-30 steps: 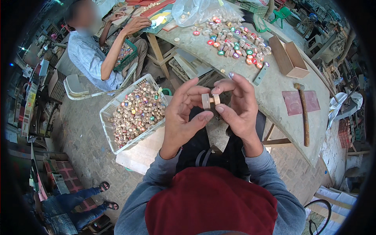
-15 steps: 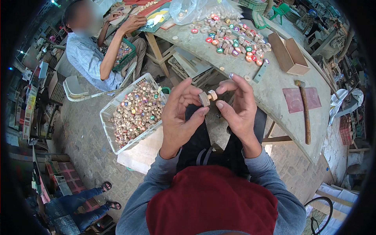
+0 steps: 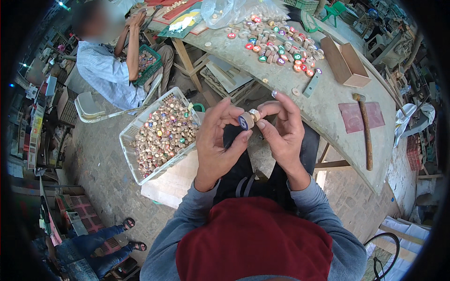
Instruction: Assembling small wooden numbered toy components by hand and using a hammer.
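Observation:
Over my lap I hold a small spool-shaped wooden piece (image 3: 250, 119), a thick disc with a purple printed face joined to a narrower knob. My left hand (image 3: 216, 145) pinches the disc between thumb and fingers, its purple face turned up and toward the left. At the other end, the thumb and forefinger of my right hand (image 3: 282, 136) grip the pale knob. To the left of my left hand, a white plastic crate (image 3: 133, 159) is filled with many similar wooden pieces, some with coloured tops.
Coloured numbered discs (image 3: 281, 58), an open wooden box (image 3: 344, 65) and a hammer (image 3: 365, 129) on a dark red sheet (image 3: 349, 117) lie on the grey table (image 3: 328, 136). A seated co-worker (image 3: 105, 75) has a green basket (image 3: 150, 68). Another person's legs (image 3: 101, 239) show lower left.
The wooden piece has turned in my fingers, so its purple face now shows. My hands stay close to where they were. The co-worker's hand has drawn back from the table toward themselves.

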`<state>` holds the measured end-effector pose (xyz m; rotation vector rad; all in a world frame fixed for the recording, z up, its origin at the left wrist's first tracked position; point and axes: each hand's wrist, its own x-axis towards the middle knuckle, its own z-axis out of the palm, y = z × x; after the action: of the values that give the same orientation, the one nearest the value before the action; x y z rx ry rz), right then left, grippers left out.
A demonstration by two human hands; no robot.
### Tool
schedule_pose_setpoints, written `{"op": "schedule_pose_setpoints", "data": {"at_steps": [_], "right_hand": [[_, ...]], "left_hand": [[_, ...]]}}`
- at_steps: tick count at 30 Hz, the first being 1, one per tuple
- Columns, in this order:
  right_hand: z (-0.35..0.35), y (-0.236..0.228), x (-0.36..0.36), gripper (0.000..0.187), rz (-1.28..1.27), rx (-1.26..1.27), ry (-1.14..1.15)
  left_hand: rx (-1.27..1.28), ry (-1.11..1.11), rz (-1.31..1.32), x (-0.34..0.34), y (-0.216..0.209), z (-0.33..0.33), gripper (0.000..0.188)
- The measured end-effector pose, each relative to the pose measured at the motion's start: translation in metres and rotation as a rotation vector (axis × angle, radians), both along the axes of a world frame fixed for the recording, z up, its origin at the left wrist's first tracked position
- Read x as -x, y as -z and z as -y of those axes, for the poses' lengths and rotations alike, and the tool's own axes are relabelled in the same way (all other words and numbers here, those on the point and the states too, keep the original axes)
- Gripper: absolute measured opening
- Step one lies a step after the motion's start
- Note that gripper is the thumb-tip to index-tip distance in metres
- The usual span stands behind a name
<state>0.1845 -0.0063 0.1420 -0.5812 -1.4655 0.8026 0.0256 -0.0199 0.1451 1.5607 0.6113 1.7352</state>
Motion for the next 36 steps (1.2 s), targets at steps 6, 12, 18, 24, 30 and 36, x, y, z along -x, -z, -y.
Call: {"op": "schedule_pose_setpoints", "data": {"at_steps": [6, 12, 18, 24, 30, 36], "right_hand": [[0.006, 0.005, 0.004, 0.066, -0.036, -0.048, 0.117], [0.006, 0.007, 0.012, 0.084, -0.074, -0.300, 0.177], [0.003, 0.007, 0.009, 0.102, 0.038, -0.338, 0.177], [0.006, 0.011, 0.011, 0.101, -0.083, -0.244, 0.132], [0.011, 0.010, 0.012, 0.101, -0.302, -0.024, 0.072], [0.013, 0.001, 0.012, 0.100, -0.208, 0.061, 0.114]], "left_hand": [[-0.148, -0.317, -0.289, 0.000, 0.004, -0.001, 0.067], [-0.218, -0.406, -0.447, -0.007, -0.007, 0.001, 0.079], [-0.412, -0.363, -0.475, -0.009, 0.003, -0.006, 0.101], [-0.424, -0.336, -0.491, -0.012, 0.004, -0.007, 0.101], [-0.464, -0.351, -0.494, -0.015, 0.004, -0.012, 0.100], [-0.508, -0.417, -0.547, -0.016, 0.005, -0.015, 0.099]]}}
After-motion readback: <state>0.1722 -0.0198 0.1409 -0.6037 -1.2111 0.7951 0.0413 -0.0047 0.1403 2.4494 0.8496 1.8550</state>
